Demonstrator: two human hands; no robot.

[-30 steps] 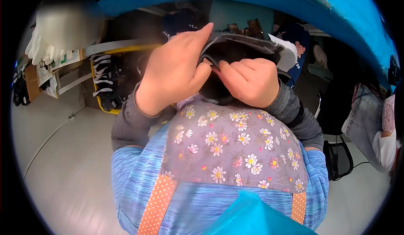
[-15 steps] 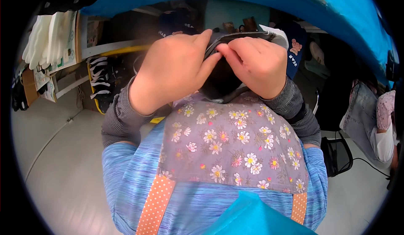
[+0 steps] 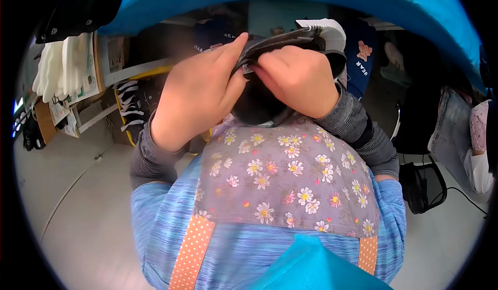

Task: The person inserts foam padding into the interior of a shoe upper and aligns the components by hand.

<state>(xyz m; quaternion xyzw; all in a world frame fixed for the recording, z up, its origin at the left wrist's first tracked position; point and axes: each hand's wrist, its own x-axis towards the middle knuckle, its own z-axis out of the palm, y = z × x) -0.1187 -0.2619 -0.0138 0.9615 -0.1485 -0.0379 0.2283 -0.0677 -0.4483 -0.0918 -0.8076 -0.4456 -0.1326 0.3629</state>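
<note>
Both my hands are raised in front of my chest, working at a black shoe-like piece (image 3: 262, 103) with a dark, round opening and a white ribbed edge (image 3: 332, 29) at its far right. My left hand (image 3: 199, 90) has its thumb and forefinger closed on the left end of the piece's upper layered edge. Curled against that edge, a little to the right, my right hand (image 3: 301, 80) grips it with fingers pressed together. Its fingertips are partly hidden. The lower rim of the piece rests close to my flowered apron (image 3: 290, 181).
A blue-covered surface (image 3: 207, 12) curves across the top, with a black item (image 3: 85, 10) at its left. White gloves (image 3: 62, 69) hang at the left, above a yellow-edged crate (image 3: 124, 111) of black-and-white pieces. At right are a black mesh bin (image 3: 425, 186) and another person's jeans (image 3: 451, 134).
Both hands and the black piece have shifted slightly left. The piece has turned so that its white ribbed edge shows more. My right fingers have moved along the upper edge.
</note>
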